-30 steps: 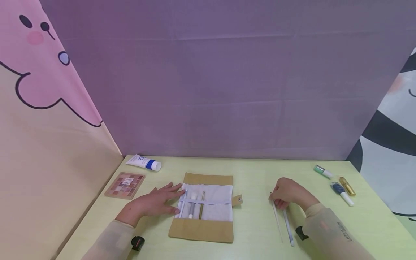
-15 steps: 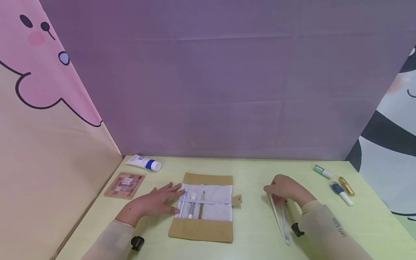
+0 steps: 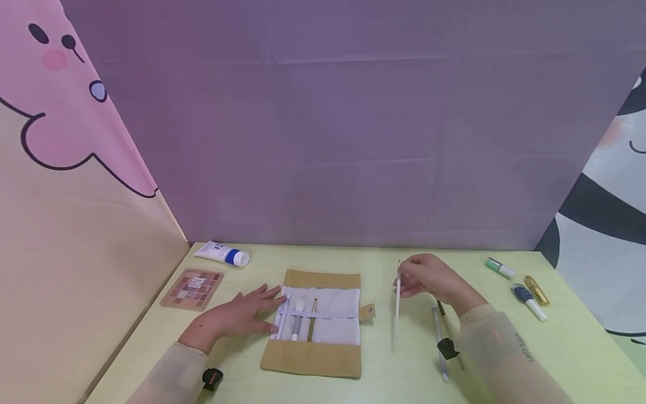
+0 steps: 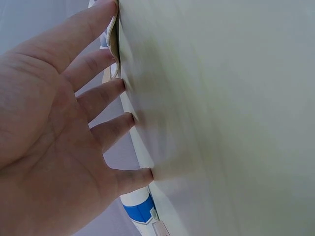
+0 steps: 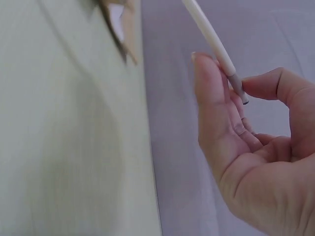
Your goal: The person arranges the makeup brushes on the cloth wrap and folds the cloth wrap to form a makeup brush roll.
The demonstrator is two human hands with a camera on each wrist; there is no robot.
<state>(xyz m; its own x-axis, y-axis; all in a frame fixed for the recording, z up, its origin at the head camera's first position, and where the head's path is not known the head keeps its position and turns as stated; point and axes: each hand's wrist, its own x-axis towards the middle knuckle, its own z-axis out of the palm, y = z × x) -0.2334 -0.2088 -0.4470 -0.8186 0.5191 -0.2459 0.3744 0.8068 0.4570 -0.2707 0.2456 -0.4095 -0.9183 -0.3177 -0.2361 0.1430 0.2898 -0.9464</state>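
My left hand (image 3: 238, 316) lies with fingers spread, its fingertips at the left edge of a tan brush roll (image 3: 313, 359). The roll is unfolded, white lining up, with a light strap across it. Under that strap sit a gold-brown brush (image 3: 312, 321), a white-and-grey brush (image 3: 296, 322) and a slim pale stick at the far left. My right hand (image 3: 430, 279) pinches a thin white makeup brush (image 3: 397, 303) between thumb and fingers, near its grey ferrule (image 5: 235, 84). That brush hangs over the table, right of the roll's snap tab (image 3: 367, 312).
A pale stick (image 3: 437, 320) and a dark slender brush (image 3: 442, 310) lie under my right wrist. At the back left are a white tube (image 3: 222, 253) and an eyeshadow palette (image 3: 193, 289). A green bottle (image 3: 499, 267), a dark blue bottle (image 3: 527, 302) and a gold tube (image 3: 536, 290) lie on the right.
My right hand has lifted the thin white brush off the table and carried it left toward the roll, turning it nearly vertical in the head view. The left hand has stayed put.
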